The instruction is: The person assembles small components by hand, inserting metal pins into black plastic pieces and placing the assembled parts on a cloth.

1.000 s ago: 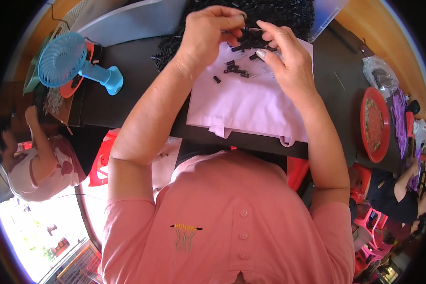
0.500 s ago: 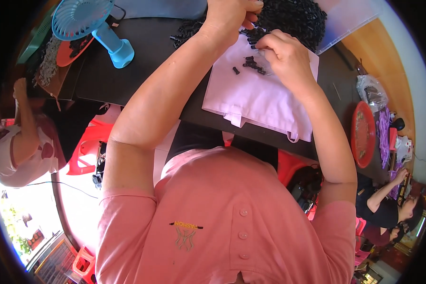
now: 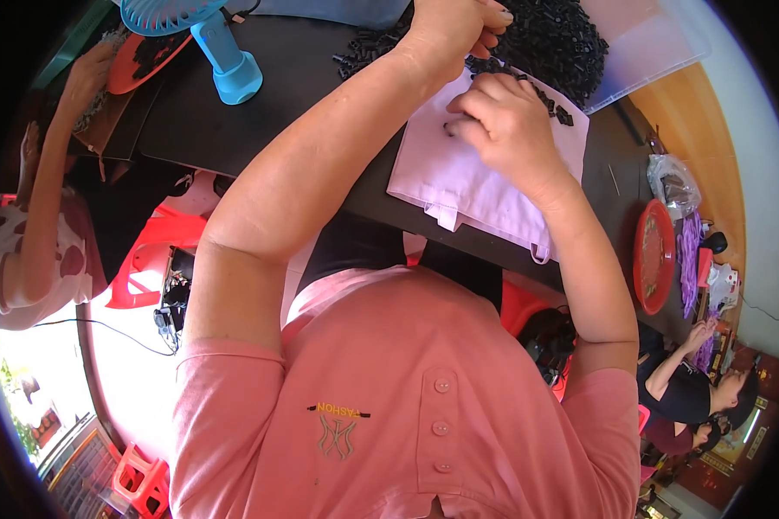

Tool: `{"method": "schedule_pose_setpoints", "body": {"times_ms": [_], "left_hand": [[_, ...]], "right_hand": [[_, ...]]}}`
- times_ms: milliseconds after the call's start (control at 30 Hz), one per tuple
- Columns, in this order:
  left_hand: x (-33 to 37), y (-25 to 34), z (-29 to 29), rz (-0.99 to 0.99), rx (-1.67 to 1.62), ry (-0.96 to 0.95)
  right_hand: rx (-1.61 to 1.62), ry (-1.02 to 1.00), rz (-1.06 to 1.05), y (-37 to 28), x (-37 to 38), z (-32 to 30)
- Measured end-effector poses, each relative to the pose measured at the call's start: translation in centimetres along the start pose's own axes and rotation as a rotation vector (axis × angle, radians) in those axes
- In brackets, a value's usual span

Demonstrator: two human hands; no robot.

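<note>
Over the edge of a heap of small black plastic pieces (image 3: 554,43), my left hand (image 3: 459,33) has its fingers bent in toward the thumb; what they hold, if anything, is hidden. My right hand (image 3: 509,130) curls down over a pale pink cloth bag (image 3: 424,164) lying flat on the dark table. One small black piece (image 3: 448,129) shows at its fingertips, and the palm hides whatever lies beneath. Several more black pieces (image 3: 564,116) rest on the bag's far right edge, beyond the right hand.
A blue hand fan (image 3: 225,60) stands at the far left of the dark table (image 3: 320,65). A translucent plastic bin (image 3: 640,52) is at the far right. Right of me are a red basin (image 3: 654,258) and a plastic bag (image 3: 673,186). Co-workers sit on both sides.
My right hand has come left and nearer, over the loose black pieces that lay uncovered on the bag. My left hand has shifted slightly right in the picture. The left co-worker's arm has risen.
</note>
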State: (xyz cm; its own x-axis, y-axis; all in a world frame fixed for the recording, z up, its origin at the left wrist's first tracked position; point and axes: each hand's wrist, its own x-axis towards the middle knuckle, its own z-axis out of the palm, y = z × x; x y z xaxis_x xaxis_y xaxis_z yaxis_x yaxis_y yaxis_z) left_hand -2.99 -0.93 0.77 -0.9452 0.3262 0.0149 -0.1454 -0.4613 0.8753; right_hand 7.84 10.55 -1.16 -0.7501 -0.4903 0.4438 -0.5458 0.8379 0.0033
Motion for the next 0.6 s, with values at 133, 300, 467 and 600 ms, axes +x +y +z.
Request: {"method": "schedule_pose_setpoints", "body": {"times_ms": [133,300,467,600], "left_hand": [[0.3,-0.3,0.0,-0.020,0.023,0.004],[0.1,-0.6,0.1,-0.025,0.050,-0.010],[0.2,-1.0,0.1,-0.071,0.043,-0.009],[0.3,-1.5,-0.1,-0.042,0.106,-0.025]], "right_hand": [[0.026,-0.094,0.009,-0.8,-0.4,0.3],[0.016,-0.061,0.028,-1.0,-1.0,0.7],[-0.076,-0.011,0.043,-1.5,-1.4,0.7],[-0.156,-0.006,0.020,-1.4,-1.6,1.2]]}}
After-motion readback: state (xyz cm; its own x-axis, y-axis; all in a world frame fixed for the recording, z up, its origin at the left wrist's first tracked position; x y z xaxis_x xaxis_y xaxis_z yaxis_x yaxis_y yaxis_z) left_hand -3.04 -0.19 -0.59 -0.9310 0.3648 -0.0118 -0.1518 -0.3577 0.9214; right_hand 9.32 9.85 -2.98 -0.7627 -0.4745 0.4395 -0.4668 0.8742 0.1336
